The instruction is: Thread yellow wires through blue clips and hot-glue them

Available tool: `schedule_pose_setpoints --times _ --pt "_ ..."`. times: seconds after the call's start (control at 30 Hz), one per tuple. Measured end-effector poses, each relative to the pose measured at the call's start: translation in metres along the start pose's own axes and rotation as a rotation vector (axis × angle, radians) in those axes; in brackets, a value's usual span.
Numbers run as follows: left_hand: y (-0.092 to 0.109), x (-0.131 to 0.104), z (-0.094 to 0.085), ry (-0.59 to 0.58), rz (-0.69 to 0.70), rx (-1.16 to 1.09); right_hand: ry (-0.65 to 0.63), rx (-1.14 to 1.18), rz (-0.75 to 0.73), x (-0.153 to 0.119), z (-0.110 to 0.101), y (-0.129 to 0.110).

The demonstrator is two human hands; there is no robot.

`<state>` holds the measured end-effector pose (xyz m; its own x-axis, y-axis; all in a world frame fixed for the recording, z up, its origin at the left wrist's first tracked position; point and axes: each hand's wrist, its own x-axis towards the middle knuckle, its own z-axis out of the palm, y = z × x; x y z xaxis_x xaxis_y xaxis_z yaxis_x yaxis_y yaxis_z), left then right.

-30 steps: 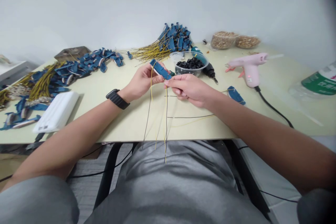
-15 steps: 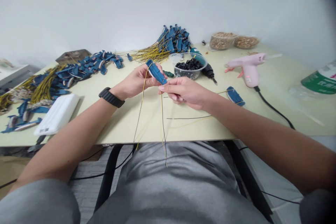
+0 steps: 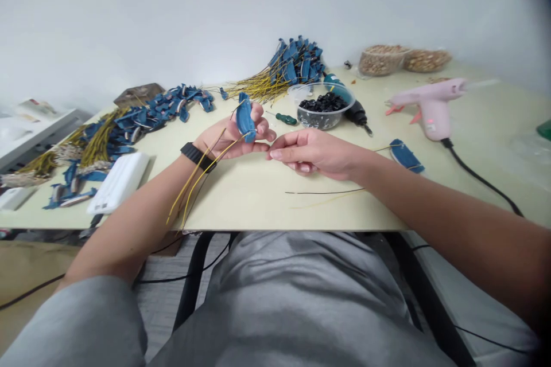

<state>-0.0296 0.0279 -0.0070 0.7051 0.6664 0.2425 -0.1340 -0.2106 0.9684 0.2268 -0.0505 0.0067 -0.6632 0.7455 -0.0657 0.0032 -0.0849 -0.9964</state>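
My left hand, a black band on its wrist, holds a blue plastic piece at its fingers, palm turned up. Yellow and dark wires run from the piece down and left across the wrist. My right hand is just to the right, thumb and fingers pinched together, its tips close to the left fingertips; whatever may be between them is too small to see. Another blue piece with wires lies on the table beyond the right forearm.
A clear bowl of black parts, a green screwdriver, a dark tool and a pink glue gun lie ahead and right. Wired blue pieces are heaped at the back; more lie left, near a white box.
My left hand has turned palm up, swinging the blue piece more upright and its wires leftward. My right hand has let go of the piece's end. The view has shifted left.
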Motion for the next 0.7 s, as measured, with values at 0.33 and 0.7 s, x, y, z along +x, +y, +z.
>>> schedule_pose_setpoints --times 0.33,0.7 --pt "-0.016 -0.006 -0.018 -0.047 0.002 -0.031 -0.038 -0.053 0.005 -0.002 -0.003 -0.002" --pt "-0.005 -0.005 -0.01 -0.119 -0.024 -0.053 0.022 -0.041 0.035 -0.002 0.0 -0.005"
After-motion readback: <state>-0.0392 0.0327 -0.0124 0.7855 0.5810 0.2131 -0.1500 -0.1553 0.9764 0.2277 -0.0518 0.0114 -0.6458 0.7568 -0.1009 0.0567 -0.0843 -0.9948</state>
